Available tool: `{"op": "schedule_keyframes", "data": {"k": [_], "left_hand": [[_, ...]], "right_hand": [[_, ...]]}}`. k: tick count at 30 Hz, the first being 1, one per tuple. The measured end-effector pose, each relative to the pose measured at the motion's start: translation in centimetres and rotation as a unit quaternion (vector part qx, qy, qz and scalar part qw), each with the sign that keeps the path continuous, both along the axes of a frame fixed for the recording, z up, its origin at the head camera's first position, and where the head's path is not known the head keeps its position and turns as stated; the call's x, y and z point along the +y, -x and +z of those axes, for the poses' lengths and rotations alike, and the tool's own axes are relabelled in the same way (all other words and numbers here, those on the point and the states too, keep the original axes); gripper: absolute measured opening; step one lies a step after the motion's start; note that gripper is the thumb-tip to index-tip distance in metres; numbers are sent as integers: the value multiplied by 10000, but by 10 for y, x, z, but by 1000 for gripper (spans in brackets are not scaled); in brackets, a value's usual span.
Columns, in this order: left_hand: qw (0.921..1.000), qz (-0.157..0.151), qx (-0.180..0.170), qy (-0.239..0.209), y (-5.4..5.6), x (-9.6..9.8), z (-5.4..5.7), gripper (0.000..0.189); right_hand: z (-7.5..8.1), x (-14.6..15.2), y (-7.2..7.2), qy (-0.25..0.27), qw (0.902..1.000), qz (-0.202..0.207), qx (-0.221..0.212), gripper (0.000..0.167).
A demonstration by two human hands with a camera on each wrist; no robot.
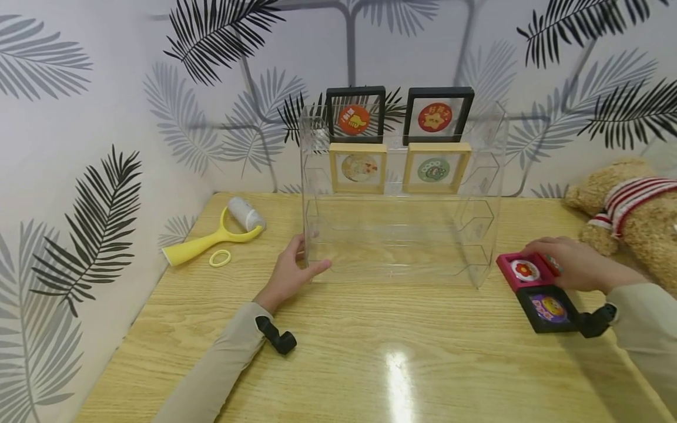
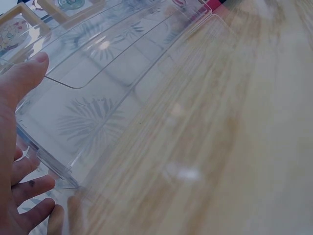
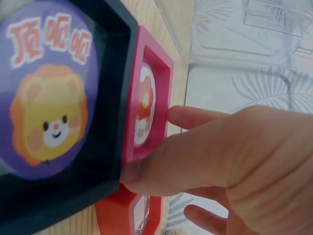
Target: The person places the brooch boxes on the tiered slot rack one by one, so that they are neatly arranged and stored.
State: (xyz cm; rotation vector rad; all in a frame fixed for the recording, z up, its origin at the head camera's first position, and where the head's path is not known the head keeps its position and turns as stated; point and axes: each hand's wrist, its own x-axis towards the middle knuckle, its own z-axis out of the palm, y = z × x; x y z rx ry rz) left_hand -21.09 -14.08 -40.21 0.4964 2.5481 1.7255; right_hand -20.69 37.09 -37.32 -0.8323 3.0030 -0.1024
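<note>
A clear acrylic tiered display rack [image 1: 391, 273] stands mid-table. My left hand [image 1: 288, 275] grips its lower left corner, with the thumb [image 2: 29, 73] over the front and the other fingers along the outer side. At the right, my right hand [image 1: 582, 265] pinches a pink frame [image 1: 509, 273] with a red flower badge. In the right wrist view, the thumb lies on the pink frame's near edge and the forefinger at its far edge. A black frame [image 1: 534, 320] with a lion badge adjoins the pink one in front. A red frame [image 3: 115, 210] shows partly behind the hand.
Two black frames [image 1: 383, 114] [image 1: 409, 117] with red badges occupy the rack's top tier, above two light wooden frames [image 1: 338, 189] [image 1: 465, 155]. A yellow-handled roller [image 1: 198, 247] and a yellow ring [image 1: 220, 258] lie left. A teddy bear [image 1: 647, 217] sits at the right by the wall.
</note>
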Motion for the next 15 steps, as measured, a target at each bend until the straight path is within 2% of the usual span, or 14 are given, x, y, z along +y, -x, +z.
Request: {"op": "schedule_keyframes", "data": {"k": [8,15], "left_hand": [[10000,47,23,49,-1,-1,-1,65],[9999,58,55,87,1,0,-1,64]], "right_hand": [[-5,-5,8,276,9988,352,209,54],[-5,-10,10,211,9997,-147,-33,63]]}}
